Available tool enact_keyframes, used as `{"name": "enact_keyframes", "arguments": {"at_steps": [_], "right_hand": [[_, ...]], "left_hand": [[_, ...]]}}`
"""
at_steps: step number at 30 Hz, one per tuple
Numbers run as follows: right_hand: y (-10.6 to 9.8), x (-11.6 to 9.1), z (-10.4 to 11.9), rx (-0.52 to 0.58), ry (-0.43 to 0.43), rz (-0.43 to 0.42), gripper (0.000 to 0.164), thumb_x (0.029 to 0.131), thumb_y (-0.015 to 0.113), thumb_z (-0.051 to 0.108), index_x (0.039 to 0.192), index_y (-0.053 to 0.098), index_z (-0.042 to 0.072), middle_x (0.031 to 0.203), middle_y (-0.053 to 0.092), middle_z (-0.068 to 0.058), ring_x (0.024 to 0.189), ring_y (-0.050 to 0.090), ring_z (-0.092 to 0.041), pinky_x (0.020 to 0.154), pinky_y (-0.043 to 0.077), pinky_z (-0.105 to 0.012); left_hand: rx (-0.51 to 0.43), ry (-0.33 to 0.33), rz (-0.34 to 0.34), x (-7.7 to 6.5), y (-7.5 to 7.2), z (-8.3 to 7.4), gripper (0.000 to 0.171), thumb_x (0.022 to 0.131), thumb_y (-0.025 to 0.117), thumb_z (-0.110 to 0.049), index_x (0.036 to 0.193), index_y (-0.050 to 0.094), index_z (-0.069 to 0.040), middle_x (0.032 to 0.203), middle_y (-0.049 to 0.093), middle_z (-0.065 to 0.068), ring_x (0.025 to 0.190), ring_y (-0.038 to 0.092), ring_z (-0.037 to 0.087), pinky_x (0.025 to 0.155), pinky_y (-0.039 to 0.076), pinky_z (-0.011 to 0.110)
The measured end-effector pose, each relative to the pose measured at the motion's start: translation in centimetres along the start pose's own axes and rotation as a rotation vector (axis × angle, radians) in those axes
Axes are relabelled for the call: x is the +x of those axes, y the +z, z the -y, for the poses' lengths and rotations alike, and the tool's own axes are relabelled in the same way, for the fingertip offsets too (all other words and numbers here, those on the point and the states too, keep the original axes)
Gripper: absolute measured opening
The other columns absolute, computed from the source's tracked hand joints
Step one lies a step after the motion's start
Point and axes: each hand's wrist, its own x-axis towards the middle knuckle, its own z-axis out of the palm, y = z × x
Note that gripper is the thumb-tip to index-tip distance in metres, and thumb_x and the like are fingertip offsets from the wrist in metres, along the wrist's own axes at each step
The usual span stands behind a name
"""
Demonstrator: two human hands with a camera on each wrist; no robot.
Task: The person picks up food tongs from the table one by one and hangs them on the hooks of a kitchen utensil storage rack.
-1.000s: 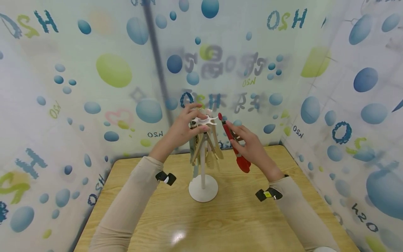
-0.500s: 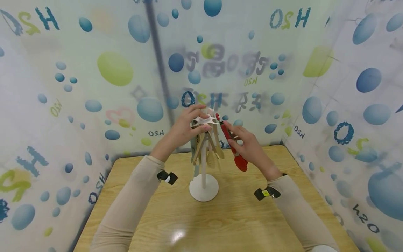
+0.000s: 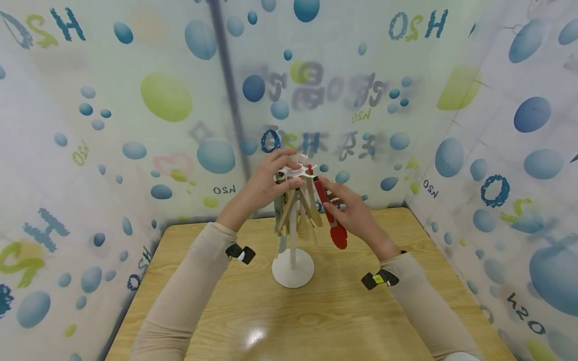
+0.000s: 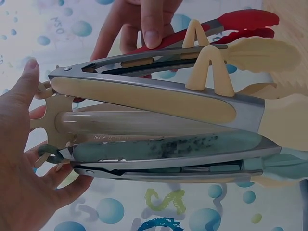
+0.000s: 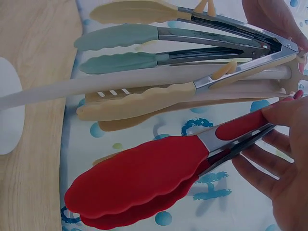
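Note:
Red tongs (image 3: 331, 216) slant down from my right hand (image 3: 351, 205), pinched between thumb and fingers near the handle's top. Their red loop end overlaps an arm of the white rotating utensil stand (image 3: 292, 273) in the head view. My left hand (image 3: 270, 175) grips the stand's hooked top from the left, thumb on the near side. Cream tongs (image 4: 144, 98) and green tongs (image 4: 168, 147) hang from the hooks. In the right wrist view, the red tongs' scalloped heads (image 5: 139, 178) stand slightly apart, below the other hanging utensils.
The stand's round white base rests on a wooden table (image 3: 253, 311). Further beige utensils (image 3: 303, 228) hang around the pole, partly hidden behind the tongs. Printed curtain walls (image 3: 171, 135) with blue and green dots rise at the back and both sides.
My right hand has brought the red tongs leftward to the stand, and they now hang steeper. The loop end has gone from beside the hook arm to overlapping it. My left hand keeps its hold.

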Motion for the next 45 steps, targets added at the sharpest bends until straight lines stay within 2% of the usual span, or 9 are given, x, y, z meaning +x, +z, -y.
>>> {"name": "enact_keyframes", "arguments": {"at_steps": [11, 25, 31, 39, 45], "right_hand": [[1.1, -0.1, 0.1, 0.082, 0.021, -0.029, 0.068, 0.096, 0.063, 0.01, 0.156, 0.032, 0.024, 0.131, 0.06, -0.012, 0.108, 0.068, -0.029, 0.083, 0.06, -0.041], [2.1, 0.0, 0.1, 0.078, 0.027, -0.062, 0.069, 0.097, 0.061, 0.006, 0.157, 0.03, 0.023, 0.135, 0.058, -0.016, 0.108, 0.068, -0.031, 0.085, 0.06, -0.042], [2.3, 0.0, 0.3, 0.092, 0.035, -0.057, 0.068, 0.098, 0.06, 0.007, 0.157, 0.029, 0.019, 0.137, 0.057, -0.016, 0.111, 0.067, -0.032, 0.086, 0.06, -0.043], [2.5, 0.2, 0.2, 0.112, 0.048, -0.054, 0.068, 0.097, 0.061, 0.007, 0.156, 0.029, 0.012, 0.136, 0.058, -0.019, 0.114, 0.065, -0.034, 0.087, 0.059, -0.047], [2.5, 0.2, 0.4, 0.096, 0.07, -0.034, 0.071, 0.098, 0.061, 0.011, 0.158, 0.023, 0.019, 0.135, 0.058, -0.017, 0.107, 0.069, -0.033, 0.09, 0.058, -0.046]], "left_hand": [[-0.003, -0.003, -0.009, 0.0, 0.1, -0.1, 0.027, 0.092, 0.071, -0.025, 0.113, 0.065, -0.01, 0.154, 0.042, 0.009, 0.146, 0.034, 0.032, 0.118, 0.032, 0.055], [-0.014, -0.009, -0.021, -0.1, 0.4, 0.1, 0.026, 0.093, 0.07, -0.025, 0.114, 0.064, -0.011, 0.155, 0.039, 0.009, 0.146, 0.031, 0.033, 0.117, 0.03, 0.058], [-0.01, -0.012, -0.021, -0.2, 0.6, 0.2, 0.027, 0.094, 0.068, -0.026, 0.116, 0.064, -0.011, 0.156, 0.038, 0.012, 0.146, 0.028, 0.034, 0.117, 0.028, 0.06], [-0.005, -0.027, -0.027, -0.1, 0.8, 0.2, 0.027, 0.095, 0.067, -0.026, 0.117, 0.063, -0.011, 0.156, 0.037, 0.008, 0.146, 0.028, 0.033, 0.117, 0.028, 0.06], [-0.005, -0.02, -0.039, -0.2, 0.8, 0.2, 0.027, 0.095, 0.067, -0.025, 0.117, 0.063, -0.011, 0.156, 0.038, 0.009, 0.146, 0.028, 0.034, 0.117, 0.029, 0.06]]}}
